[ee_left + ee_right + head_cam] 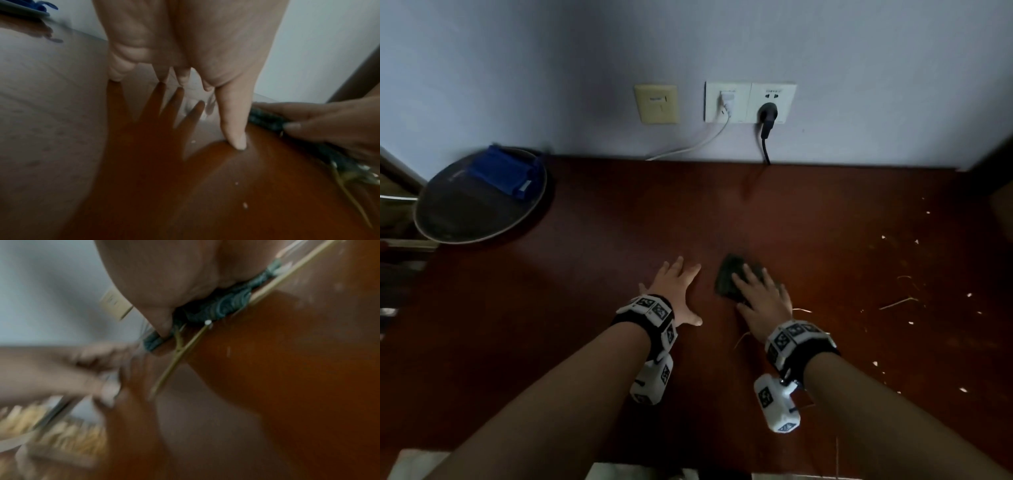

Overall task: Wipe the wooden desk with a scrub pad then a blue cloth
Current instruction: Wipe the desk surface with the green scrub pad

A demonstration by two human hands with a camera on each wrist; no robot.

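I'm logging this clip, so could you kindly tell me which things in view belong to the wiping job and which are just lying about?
Job:
- scrub pad under the right hand
- wooden desk, with crumbs and straw bits
- blue cloth, in the round dish
- left hand, flat on the desk

Lying about:
- white charger cable
- black plug

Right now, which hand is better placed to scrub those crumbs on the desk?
The right hand: it already presses the scrub pad, and the crumbs lie on its side. The left hand rests flat on the desk, farther away.
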